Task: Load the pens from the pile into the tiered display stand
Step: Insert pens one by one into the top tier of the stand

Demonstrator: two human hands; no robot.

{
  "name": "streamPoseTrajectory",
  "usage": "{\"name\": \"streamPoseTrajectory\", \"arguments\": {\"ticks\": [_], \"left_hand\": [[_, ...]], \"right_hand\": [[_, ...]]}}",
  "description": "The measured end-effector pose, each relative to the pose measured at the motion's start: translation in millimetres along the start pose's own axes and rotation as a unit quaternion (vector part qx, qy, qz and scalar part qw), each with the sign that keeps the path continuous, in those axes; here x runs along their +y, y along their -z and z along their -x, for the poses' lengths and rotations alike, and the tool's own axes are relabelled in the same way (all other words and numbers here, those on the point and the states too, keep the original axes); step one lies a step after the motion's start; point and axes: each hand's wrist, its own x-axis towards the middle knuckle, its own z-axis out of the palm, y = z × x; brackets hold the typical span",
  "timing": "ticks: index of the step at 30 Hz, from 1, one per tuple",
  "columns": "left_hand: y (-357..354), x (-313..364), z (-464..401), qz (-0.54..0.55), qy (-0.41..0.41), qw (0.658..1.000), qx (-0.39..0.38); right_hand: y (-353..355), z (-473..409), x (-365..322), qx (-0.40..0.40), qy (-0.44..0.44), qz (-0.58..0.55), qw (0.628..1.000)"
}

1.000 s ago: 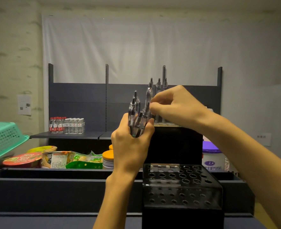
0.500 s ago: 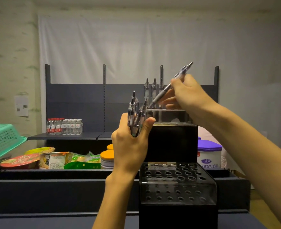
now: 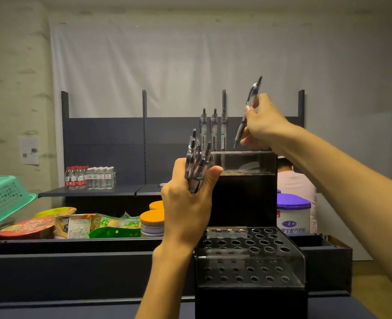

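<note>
A black tiered display stand with clear perforated tops stands in front of me. Its lower tier shows several empty holes. Three pens stand upright in the left part of the top tier. My left hand grips a bundle of several pens, tips down, just left of the top tier. My right hand pinches a single pen, nearly upright, its tip just above the top tier to the right of the three standing pens.
A dark trough runs behind the stand, with snack packs, a red-lidded bowl and orange-lidded jars. A green basket sits far left. A purple-lidded tub stands right. Water bottles line a back shelf.
My right hand drew one pen out of the bundle, carried it up and right, and has turned it from slanted to nearly upright over the top tier. My left hand stayed put.
</note>
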Motion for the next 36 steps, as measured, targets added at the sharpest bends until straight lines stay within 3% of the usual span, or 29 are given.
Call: {"name": "streamPoseTrajectory", "arguments": {"ticks": [15,22,32,36], "left_hand": [[-2.9,0.9,1.1,-0.006,-0.006,1.0,-0.002],[-2.2,4.0,1.6,-0.012,-0.01,1.0,-0.011],[-2.4,4.1,2.2,-0.019,-0.009,1.0,-0.023],[-3.3,2.5,2.7,-0.028,-0.006,0.999,-0.024]], "right_hand": [[-27.1,-0.8,4.9,-0.04,0.039,0.109,0.992],[-24.9,-1.8,6.7,-0.07,0.009,0.143,0.987],[-26.6,1.4,6.1,-0.033,-0.004,0.154,0.988],[-27.5,10.5,4.5,0.046,0.047,0.156,0.986]]}}
